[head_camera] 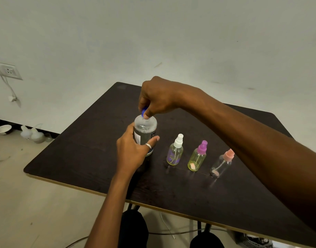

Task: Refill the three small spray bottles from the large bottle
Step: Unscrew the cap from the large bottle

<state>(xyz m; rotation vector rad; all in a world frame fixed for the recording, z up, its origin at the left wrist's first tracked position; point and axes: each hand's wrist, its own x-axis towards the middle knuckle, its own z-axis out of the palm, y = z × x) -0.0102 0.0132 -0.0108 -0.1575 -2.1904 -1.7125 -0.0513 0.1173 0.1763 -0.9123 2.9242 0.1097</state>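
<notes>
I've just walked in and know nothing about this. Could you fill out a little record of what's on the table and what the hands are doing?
Surface: dark table
Source: large bottle, clear, upright, liquid inside
Steadying: left hand grips its body
Opening: right hand pinches the blue cap on top
Targets: white-topped spray bottle, purple-topped spray bottle, pink-topped spray bottle, standing in a row to its right, untouched
Tops: all three spray tops on

text: none legible | large bottle [145, 128] label [153, 135]: dark lettering, partly hidden, unreadable
</notes>
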